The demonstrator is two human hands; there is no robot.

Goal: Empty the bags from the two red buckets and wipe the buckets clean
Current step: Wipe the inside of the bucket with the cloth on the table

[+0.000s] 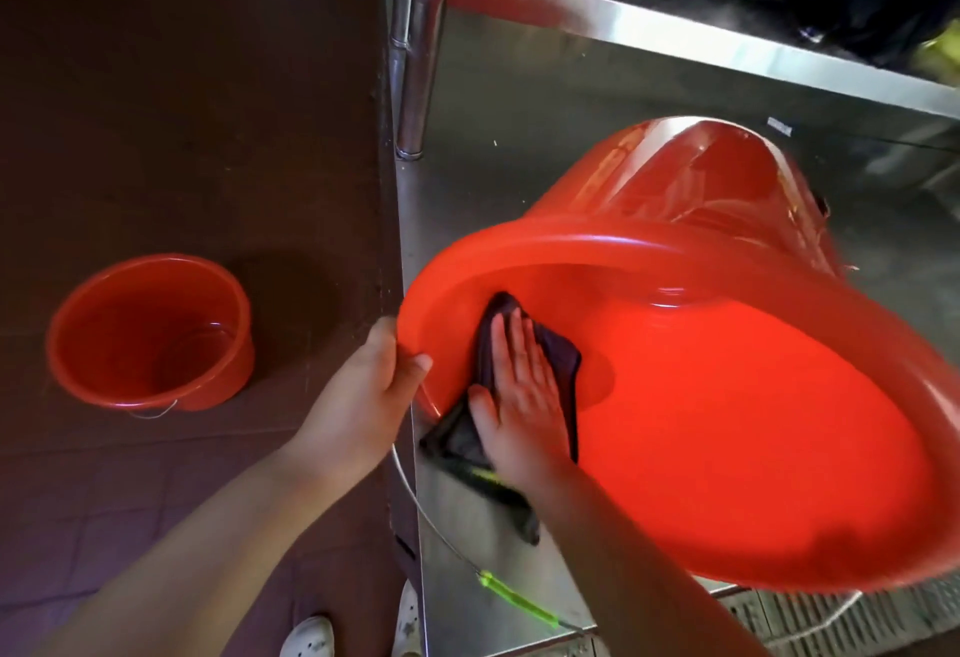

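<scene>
I am looking down at a large red bucket lying tilted on its side on a steel counter, its mouth facing me and filling the frame from about 3 to 5 o'clock. My left hand is gripping the rim at the bucket's 9 o'clock edge, thumb curled over the lip and fingers behind the wall, steadying it. My right hand is lying flat, fingers straight and together, pressing a dark cloth against the inner wall just inside that same edge; it is not clutching the cloth but pinning it under the palm. The wire handle with its green grip is hanging loose below the rim, toward 6 o'clock. A second, smaller red bucket is standing upright on the dark floor at 9 o'clock, well apart, with no bag visible inside. In my judgement the wipe is going best if I am keeping the palm flat, sweeping round the wall toward the base, and turning the bucket with the left hand so that each unwiped band is coming under the cloth; loose cloth trailing over the rim could snag, so I am advising gathering it under the hand.
</scene>
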